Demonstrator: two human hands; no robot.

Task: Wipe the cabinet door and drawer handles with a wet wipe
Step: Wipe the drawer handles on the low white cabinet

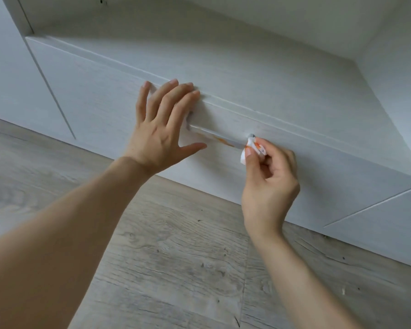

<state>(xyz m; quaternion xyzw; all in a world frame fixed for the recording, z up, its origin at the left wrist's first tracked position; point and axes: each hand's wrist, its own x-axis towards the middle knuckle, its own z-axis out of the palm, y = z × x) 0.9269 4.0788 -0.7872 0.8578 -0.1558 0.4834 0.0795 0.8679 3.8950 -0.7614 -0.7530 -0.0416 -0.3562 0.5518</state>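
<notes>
A white, wood-grained cabinet [109,96] stands directly on a pale grey plank floor [176,269], its bottom edge meeting the boards in a line that passes just under the wrist of the left hand [161,129] and behind the wrist of the right hand [268,184]. The floor spreads beneath both forearms toward the viewer, with dark knots in the grain. A few small dark specks and one pale fleck lie on it to the right of the right forearm.
</notes>
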